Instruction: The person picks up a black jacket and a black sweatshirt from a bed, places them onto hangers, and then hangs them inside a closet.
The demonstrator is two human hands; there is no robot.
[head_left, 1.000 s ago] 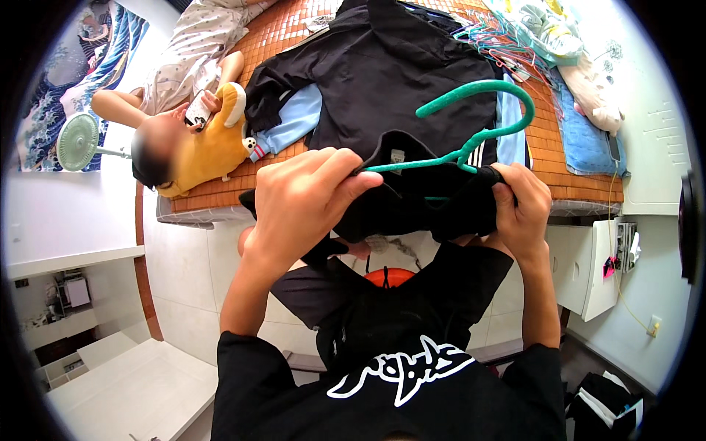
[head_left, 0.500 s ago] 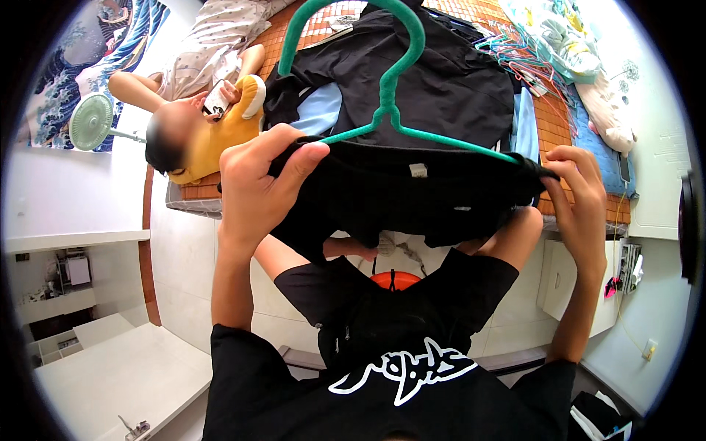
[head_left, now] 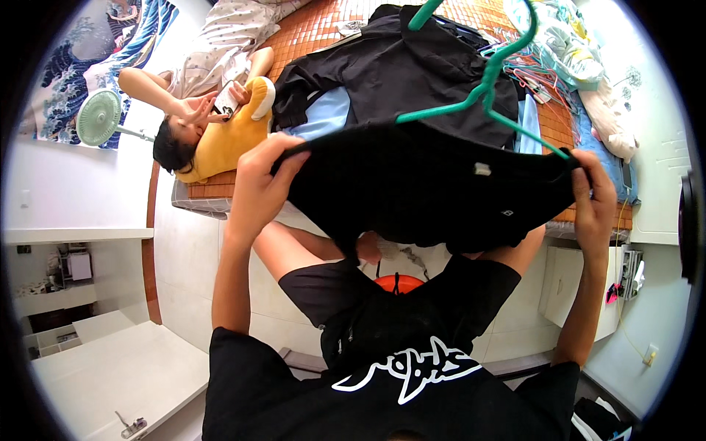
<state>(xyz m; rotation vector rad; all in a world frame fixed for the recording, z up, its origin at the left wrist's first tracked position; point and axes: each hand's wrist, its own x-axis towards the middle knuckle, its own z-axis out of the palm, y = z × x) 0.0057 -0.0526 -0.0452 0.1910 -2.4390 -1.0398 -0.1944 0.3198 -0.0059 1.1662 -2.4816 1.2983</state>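
Holding: one black garment, stretched before the bed's near edge and hiding its middle; your left hand clamped on one upper end, your right hand on the other. One green hanger, rising from the garment's upper edge, one tip at your right hand, its hook passing before the bed. On the bed: one black jacket, centre; light blue cloth, showing at two spots; thin hangers, toward the right edge, too tangled to count; one yellow cushion, near-left corner, beside one reclining person with one phone. Past the left edge: one green fan.
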